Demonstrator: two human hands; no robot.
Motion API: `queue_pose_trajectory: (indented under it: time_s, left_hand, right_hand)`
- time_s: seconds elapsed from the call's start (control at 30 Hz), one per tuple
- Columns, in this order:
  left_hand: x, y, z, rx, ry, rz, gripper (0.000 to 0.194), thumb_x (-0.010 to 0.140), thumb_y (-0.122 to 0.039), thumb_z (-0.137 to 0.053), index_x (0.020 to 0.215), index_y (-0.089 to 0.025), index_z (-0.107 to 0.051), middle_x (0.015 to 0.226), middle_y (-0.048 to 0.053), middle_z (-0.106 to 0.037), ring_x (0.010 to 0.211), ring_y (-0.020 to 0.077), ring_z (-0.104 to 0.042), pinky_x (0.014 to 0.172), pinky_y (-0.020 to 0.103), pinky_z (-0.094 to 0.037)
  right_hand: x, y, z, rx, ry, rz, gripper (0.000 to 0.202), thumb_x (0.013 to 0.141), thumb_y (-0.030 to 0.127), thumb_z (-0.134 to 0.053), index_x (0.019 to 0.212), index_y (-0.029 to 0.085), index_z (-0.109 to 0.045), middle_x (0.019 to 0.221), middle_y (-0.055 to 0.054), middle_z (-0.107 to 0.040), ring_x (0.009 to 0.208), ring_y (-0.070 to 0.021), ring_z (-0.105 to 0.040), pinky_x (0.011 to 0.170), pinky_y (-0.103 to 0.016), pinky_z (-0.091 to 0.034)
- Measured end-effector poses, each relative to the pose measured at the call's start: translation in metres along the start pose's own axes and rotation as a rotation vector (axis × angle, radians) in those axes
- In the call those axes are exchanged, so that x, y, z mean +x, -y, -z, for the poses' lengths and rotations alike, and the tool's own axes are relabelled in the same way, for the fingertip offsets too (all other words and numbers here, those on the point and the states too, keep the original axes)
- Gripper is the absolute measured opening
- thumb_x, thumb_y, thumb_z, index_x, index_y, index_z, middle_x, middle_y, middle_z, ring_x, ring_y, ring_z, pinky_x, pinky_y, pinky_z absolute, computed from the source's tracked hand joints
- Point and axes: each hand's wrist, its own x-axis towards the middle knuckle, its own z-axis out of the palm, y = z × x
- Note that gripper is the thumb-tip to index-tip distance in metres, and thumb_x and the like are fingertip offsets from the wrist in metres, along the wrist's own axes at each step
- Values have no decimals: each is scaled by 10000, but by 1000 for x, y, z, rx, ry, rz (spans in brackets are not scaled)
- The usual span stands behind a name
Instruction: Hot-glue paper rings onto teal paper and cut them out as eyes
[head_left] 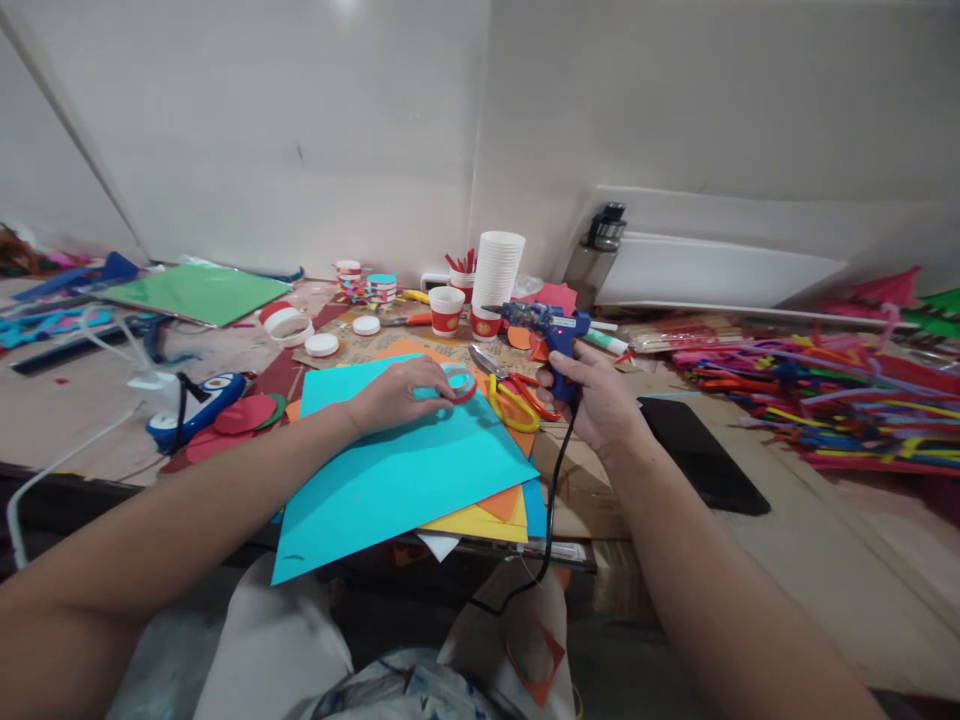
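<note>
My left hand (405,392) rests over a turquoise sheet (390,470), its fingers closed on a small ring (461,384) with a white inside and a red edge. In my right hand (596,395) is a blue glue gun (555,335), its nozzle pointing left and its black cord hanging past the table edge. Orange and yellow sheets (480,522) stick out beneath the turquoise one. Scissors with yellow handles (513,408) lie between my hands, close to another pair with red handles.
Behind are a stack of white cups (499,268), a red-and-white cup (446,312) and white lids (322,345). A black phone (701,455) and colourful pipe cleaners (847,400) lie right. Left are a power strip (196,408) and a green sheet (199,292).
</note>
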Motion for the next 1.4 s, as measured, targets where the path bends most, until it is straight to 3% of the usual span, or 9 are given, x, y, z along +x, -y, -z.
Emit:
queue_pose_trajectory:
  time_s: [0.13, 0.23, 0.33, 0.53, 0.73, 0.8, 0.93, 1.13, 1.4]
  left_hand:
    - [3, 35, 23, 145, -211, 248, 158, 828, -333, -699, 900, -200, -745, 1057, 73, -734, 1024, 228, -649, 985, 391, -491]
    - [-1, 62, 38, 242, -134, 380, 99, 773, -282, -717, 815, -194, -736, 1032, 62, -732, 1015, 232, -648, 996, 387, -479]
    - [-7, 73, 43, 256, -31, 363, 112, 783, -277, -692, 833, -195, -750, 1015, 69, -730, 980, 230, -652, 953, 371, -490]
    - [-7, 66, 40, 212, 81, 291, 135, 788, -294, -695, 874, -206, -748, 1051, 72, -721, 1039, 228, -645, 997, 378, -479]
    - [-9, 63, 41, 135, -124, 413, 515, 836, -496, -658, 1265, -211, -640, 1345, 91, -633, 1230, 257, -584, 1064, 405, -454]
    - [-11, 65, 39, 108, -113, 451, 591, 832, -531, -655, 1320, -203, -600, 1376, 101, -617, 1241, 259, -583, 1065, 399, -457]
    - [-11, 65, 32, 104, -54, 431, 608, 787, -544, -702, 1285, -205, -618, 1339, 89, -642, 1210, 261, -602, 1052, 395, -468]
    - [-8, 55, 26, 118, -87, 473, 455, 788, -472, -707, 1143, -189, -670, 1187, 83, -697, 1094, 248, -645, 971, 378, -509]
    - [-12, 55, 23, 76, -65, 454, 468, 793, -493, -681, 1167, -216, -644, 1231, 77, -679, 1123, 253, -636, 993, 408, -505]
  right_hand:
    - [0, -2, 1, -26, 11, -13, 409, 632, 321, -801, 911, 227, -517, 614, 63, -546, 527, -77, -497, 430, -164, -357]
    - [-1, -2, 0, -38, 27, -26, 429, 629, 334, -812, 889, 235, -486, 621, 67, -547, 525, -78, -501, 428, -168, -348]
    - [-2, -3, -1, -48, 36, -34, 434, 624, 345, -816, 877, 238, -480, 632, 67, -542, 537, -81, -506, 415, -168, -326]
    - [1, -7, -1, -4, 32, 3, 413, 601, 299, -834, 850, 234, -511, 685, 68, -533, 572, -78, -510, 457, -186, -387]
    - [2, -10, 0, -22, 61, -20, 387, 621, 299, -831, 876, 229, -549, 665, 61, -554, 552, -78, -503, 474, -191, -414]
    - [1, -10, -1, -31, 62, -42, 391, 614, 302, -832, 874, 226, -550, 646, 62, -554, 547, -79, -499, 472, -187, -415]
    - [-2, -7, -5, -66, 59, -81, 390, 619, 321, -823, 867, 227, -537, 621, 59, -552, 528, -87, -497, 445, -188, -392]
    - [-4, -7, -9, -69, 64, -78, 382, 609, 305, -826, 840, 219, -533, 629, 55, -527, 542, -89, -499, 433, -187, -382]
    - [-5, -10, -12, -30, 33, -135, 432, 577, 292, -856, 831, 229, -512, 639, 59, -535, 553, -94, -491, 442, -196, -411]
